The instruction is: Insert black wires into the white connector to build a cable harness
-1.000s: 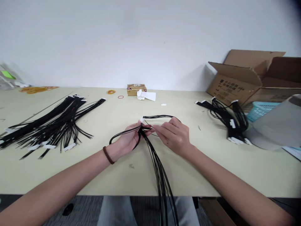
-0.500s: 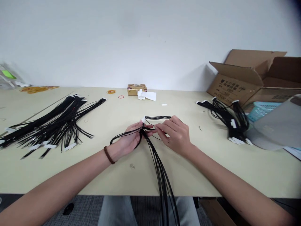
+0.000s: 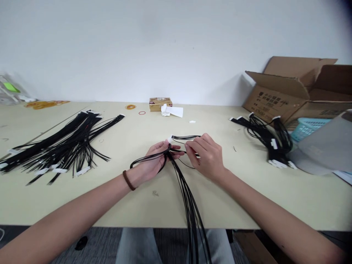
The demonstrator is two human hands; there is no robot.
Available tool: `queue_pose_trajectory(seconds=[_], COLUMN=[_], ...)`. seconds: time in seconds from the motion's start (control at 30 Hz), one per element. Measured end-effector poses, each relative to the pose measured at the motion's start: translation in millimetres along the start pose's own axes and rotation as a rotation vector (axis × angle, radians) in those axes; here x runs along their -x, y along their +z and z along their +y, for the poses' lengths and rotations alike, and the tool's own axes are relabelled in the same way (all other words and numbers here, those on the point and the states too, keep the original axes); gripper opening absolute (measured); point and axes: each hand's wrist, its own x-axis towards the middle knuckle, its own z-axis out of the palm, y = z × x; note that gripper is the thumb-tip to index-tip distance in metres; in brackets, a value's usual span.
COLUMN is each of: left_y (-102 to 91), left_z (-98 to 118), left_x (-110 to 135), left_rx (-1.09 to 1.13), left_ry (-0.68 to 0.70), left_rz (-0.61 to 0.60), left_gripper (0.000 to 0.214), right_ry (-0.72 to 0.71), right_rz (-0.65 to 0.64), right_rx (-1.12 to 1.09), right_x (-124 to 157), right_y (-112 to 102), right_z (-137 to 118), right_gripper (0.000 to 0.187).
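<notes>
A bundle of black wires (image 3: 187, 200) runs through my left hand (image 3: 155, 159) and hangs over the table's front edge toward my lap. At its upper end a white connector (image 3: 169, 139) is pinched at my left fingertips. Some wires loop back across the left palm. Just right of it, my right hand (image 3: 207, 156) is closed, thumb and finger pinching a thin black wire (image 3: 180, 142) that leads to the connector. More wires stretch from the connector to behind the right knuckles. The exact wire ends at the right fingers are hidden.
On the left lies a pile of black wire harnesses (image 3: 74, 141) with white connectors. Several more harnesses (image 3: 264, 137) lie at right, beside a grey bin (image 3: 324, 146), a blue basket (image 3: 306, 128) and an open cardboard box (image 3: 277, 97). A small box (image 3: 160, 104) stands at the back.
My right hand has drawn slightly to the right, away from the left fingers. The left hand keeps its hold on the connector and wires.
</notes>
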Motion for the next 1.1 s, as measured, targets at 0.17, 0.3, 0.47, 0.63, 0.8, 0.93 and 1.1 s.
queue_pose_trajectory(seconds=[0.17,0.3,0.47,0.63,0.8,0.93,1.1], left_y=[3.3,2.9,2.9,7.9,9.2,6.6,7.2], left_z=[0.5,0.0,-0.9,0.3,0.7,-1.2,-0.7], left_x=[1.4,1.3,0.5,1.3,2.4,1.9,1.8], left_rx=[-0.021,-0.044,-0.069,-0.127,-0.135,-0.151,-0.164], left_ry=[0.021,0.029,0.032,0.012,0.006,0.013,-0.004], left_rz=[0.046,0.069,0.065,0.038,0.011,-0.032,-0.016], left_gripper=[0.018,0.02,0.022,0.026,0.026,0.027,0.027], right_ry=[0.012,-0.011,-0.033,-0.077,-0.044,-0.025,0.006], right_rz=[-0.006,-0.029,-0.046,-0.035,-0.042,-0.102,-0.179], right_rx=[0.032,0.07,0.148,0.163,0.148,0.073,-0.071], right_x=[-1.2,-0.5,0.0,-2.0,-1.8,-0.3,0.0], right_y=[-0.1,0.6,0.1,-1.0,0.4,2.4,4.8], right_z=[-1.2,-2.8,-5.4,-8.5,-11.9,-12.0,-9.3], right_gripper=[0.01,0.008,0.007,0.012,0.01,0.009,0.011])
